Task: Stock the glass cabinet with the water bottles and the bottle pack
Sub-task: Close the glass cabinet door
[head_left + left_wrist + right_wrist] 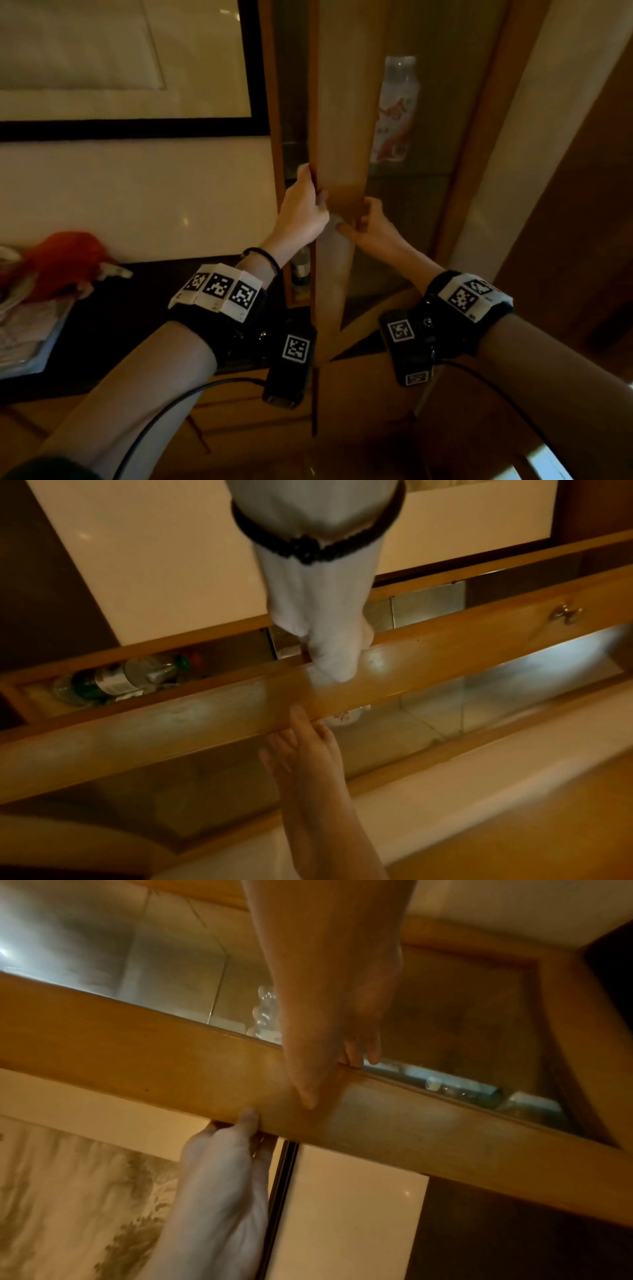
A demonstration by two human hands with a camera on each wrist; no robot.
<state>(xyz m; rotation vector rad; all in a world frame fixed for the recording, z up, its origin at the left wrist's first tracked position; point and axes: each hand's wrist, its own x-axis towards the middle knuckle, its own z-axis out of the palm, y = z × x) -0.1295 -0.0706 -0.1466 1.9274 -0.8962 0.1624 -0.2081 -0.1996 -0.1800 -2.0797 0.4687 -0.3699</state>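
Both hands clamp the upright wooden door stile (339, 144) of the glass cabinet (421, 219) — left hand (303, 209) on its left edge, right hand (368, 224) on its right — while a labelled water bottle (397, 109) stands inside, above and right of them.

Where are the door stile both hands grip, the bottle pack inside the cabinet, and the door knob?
door stile (342, 144), head view, bare wood above the hands.
bottle pack (397, 109), head view, printed wrap behind the glass.
door knob (567, 614), left wrist view, metal head.
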